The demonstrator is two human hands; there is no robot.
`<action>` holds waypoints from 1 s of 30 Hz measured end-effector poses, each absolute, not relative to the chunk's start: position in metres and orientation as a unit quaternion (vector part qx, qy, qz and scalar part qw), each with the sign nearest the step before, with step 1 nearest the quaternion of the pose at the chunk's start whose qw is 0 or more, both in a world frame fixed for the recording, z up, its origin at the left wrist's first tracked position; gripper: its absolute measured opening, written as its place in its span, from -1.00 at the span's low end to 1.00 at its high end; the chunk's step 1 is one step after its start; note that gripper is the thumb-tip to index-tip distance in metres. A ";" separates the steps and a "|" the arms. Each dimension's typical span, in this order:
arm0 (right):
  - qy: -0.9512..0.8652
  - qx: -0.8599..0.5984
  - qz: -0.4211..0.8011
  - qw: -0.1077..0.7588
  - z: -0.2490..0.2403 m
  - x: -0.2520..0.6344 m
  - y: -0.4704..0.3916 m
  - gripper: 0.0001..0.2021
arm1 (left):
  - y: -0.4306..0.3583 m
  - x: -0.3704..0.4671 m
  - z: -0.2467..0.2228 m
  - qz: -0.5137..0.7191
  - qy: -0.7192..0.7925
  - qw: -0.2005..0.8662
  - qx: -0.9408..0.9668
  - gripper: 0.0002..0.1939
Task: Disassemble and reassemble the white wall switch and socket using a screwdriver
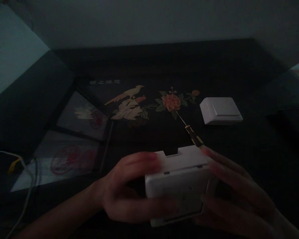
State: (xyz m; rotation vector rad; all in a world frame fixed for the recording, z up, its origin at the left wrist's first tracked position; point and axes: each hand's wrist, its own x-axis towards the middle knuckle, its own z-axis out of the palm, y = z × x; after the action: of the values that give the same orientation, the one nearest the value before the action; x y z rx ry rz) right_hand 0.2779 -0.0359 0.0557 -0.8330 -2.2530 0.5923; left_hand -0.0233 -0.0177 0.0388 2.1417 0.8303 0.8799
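A white plastic box (186, 186) with a notch in its upper edge and small slots along one face is held between both my hands, close to me. My left hand (129, 186) grips its left side, fingers on top and thumb across the front. My right hand (236, 192) is closed around its right side; motion blurs those fingers. Just beyond the box lies a screwdriver (193, 136) with a dark and yellow handle, its tip pointing away to the left. The handle's near end is hidden behind the box and my right fingers.
Another white box (221, 111) with a raised top sits on the dark glossy table (149, 136) at the right. A bird-and-flower picture (132, 99) decorates the table. A white cable (27, 186) with a yellow tag (14, 165) runs down the left. The room is dim.
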 end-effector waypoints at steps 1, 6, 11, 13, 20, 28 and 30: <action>-0.874 -0.292 0.191 0.338 0.058 0.276 -0.029 -0.25 | -0.012 -0.020 0.047 0.386 0.285 0.279 0.832 -0.51; -0.857 -0.326 0.221 0.333 0.052 0.264 -0.008 -0.02 | -0.001 -0.001 0.054 0.402 0.353 0.456 0.711 -0.31; -0.835 -0.352 0.276 0.320 0.046 0.252 -0.008 -0.14 | 0.002 0.006 0.058 0.325 0.428 0.634 0.555 -0.33; -0.816 -0.369 0.292 0.336 0.048 0.250 -0.010 -0.30 | 0.002 0.006 0.061 0.304 0.433 0.648 0.547 -0.30; -0.780 -0.377 0.318 0.386 0.056 0.250 -0.011 -0.47 | -0.001 -0.005 0.051 0.328 0.388 0.524 0.684 -0.27; -0.757 -0.383 0.357 0.391 0.056 0.249 -0.015 -0.50 | 0.003 -0.007 0.049 0.362 0.313 0.385 0.789 -0.29; -0.756 -0.379 0.362 0.392 0.056 0.249 -0.015 -0.50 | 0.001 -0.006 0.051 0.371 0.312 0.393 0.781 -0.38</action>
State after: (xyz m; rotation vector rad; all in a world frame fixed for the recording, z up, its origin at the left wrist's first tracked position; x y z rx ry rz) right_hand 0.2489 -0.0152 0.0557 -0.9619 -1.9199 0.9205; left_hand -0.0058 0.0015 0.0510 1.9828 0.7919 0.9427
